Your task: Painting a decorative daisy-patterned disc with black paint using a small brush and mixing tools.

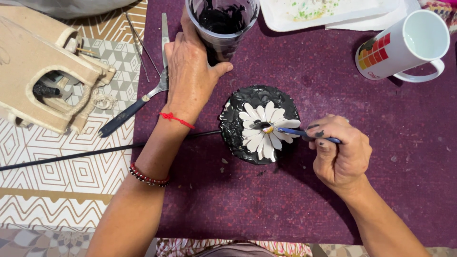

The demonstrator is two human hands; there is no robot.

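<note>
Here, our left hand [190, 71] grips the dark cup [221, 28] while our right hand [340, 152] pinches a brush [304, 134]; we keep its tip lightly on the flower's centre [267, 128]

The round black disc with a white petalled flower [259, 124] lies at the centre of the purple felt mat [381, 157]. The clear plastic cup of dark water [223, 26] stands at twelve o'clock, the white ceramic mug [404, 47] at two, the beige wooden birdhouse [43, 71] at nine.
</note>
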